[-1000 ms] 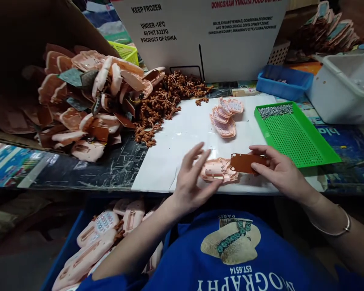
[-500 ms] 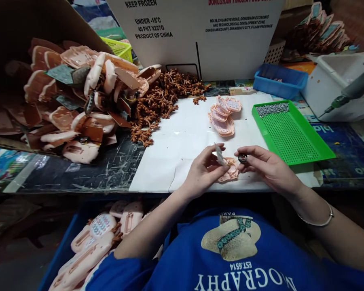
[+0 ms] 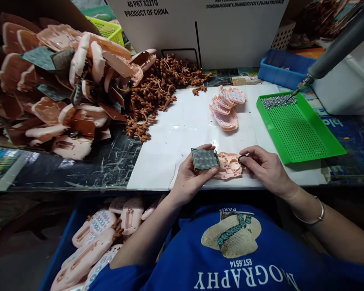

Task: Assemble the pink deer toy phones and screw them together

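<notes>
My left hand grips a circuit board by its edges, its dark green-grey, bumpy face turned up. Between thumb and fingers, my right hand pinches a small round black speaker. Below and between both hands, a pink plastic shell lies open on the white sheet, its moulded inside facing up. Thin wires show over the shell; where they end is too small to tell. Farther back lies a small stack of pink keypad pieces.
A green tray of screws stands right, an electric screwdriver hanging over it. Brown plastic parts lie heaped left of the sheet, beside a carton of pink shells. A blue bin below holds pink toy phones.
My left hand has turned the circuit board from edge-on to flat and moved it left, away from the shell. My right hand still pinches the speaker. The screwdriver now hangs over the screws.
</notes>
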Available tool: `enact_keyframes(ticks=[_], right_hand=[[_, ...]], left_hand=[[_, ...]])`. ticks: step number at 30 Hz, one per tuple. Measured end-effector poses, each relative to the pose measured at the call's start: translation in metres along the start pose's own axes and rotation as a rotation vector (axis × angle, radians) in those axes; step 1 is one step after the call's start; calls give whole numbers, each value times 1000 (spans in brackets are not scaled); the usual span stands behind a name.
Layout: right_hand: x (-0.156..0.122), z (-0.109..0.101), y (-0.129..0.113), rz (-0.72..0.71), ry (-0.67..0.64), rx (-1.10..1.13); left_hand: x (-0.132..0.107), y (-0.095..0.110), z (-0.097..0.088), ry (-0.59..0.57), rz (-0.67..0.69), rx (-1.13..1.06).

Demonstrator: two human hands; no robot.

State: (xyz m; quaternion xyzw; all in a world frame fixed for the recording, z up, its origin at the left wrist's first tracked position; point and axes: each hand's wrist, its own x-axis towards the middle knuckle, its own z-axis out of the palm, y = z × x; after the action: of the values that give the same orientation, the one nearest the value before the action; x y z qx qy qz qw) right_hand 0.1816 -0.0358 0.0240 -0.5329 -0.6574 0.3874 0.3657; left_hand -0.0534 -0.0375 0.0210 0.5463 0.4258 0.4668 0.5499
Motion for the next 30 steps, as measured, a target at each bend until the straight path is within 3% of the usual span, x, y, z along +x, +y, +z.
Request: enact_keyframes(ticks=[3, 9, 19, 23, 30], right_hand=[[3, 5, 0, 42, -74, 28], [8, 7, 1, -214, -87, -397], [7, -5, 3, -514, -228, -682], [11, -4, 9, -562, -198, -657], [11, -5, 14, -492, -198, -555]], left_hand=[[-2, -2, -1, 6, 19, 7], [-3, -4, -2, 24, 74, 47], [-4, -5, 0, 10, 99, 26], [-4, -6, 0, 16, 87, 24], [-5, -4, 1, 12, 78, 6]])
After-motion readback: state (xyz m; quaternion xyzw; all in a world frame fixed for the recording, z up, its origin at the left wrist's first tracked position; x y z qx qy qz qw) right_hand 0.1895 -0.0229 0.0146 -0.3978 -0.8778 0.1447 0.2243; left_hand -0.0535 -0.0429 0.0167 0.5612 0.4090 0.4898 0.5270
